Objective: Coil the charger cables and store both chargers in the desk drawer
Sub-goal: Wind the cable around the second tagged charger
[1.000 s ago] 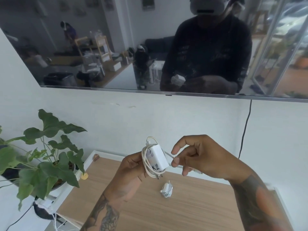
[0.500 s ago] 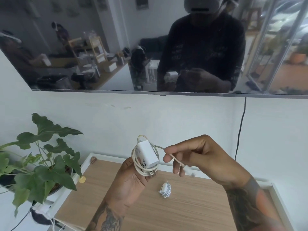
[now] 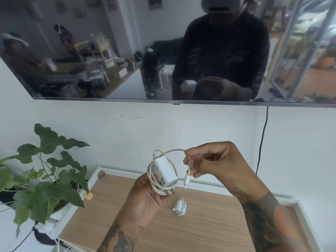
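Observation:
My left hand (image 3: 143,199) grips a white charger brick (image 3: 164,171) above the wooden desk top (image 3: 163,230). Its pale cable is looped around the brick in several turns. My right hand (image 3: 216,164) pinches the free end of that cable (image 3: 188,160) just to the right of the brick. The white plug tip (image 3: 186,183) dangles below my fingers. A second, smaller white charger (image 3: 180,207) lies on the desk below the hands with its cable coiled around it. No drawer shows in this view.
A leafy green potted plant (image 3: 45,175) stands at the desk's left side. A large dark wall screen (image 3: 163,51) hangs above, mirroring the room. A black cord (image 3: 261,142) runs down the white wall at the right. White cables (image 3: 60,246) hang off the desk's front left corner.
My right hand has carried the cable end up and over the brick, so the free length is shorter and the plug tip now hangs down. The left hand has turned the brick slightly.

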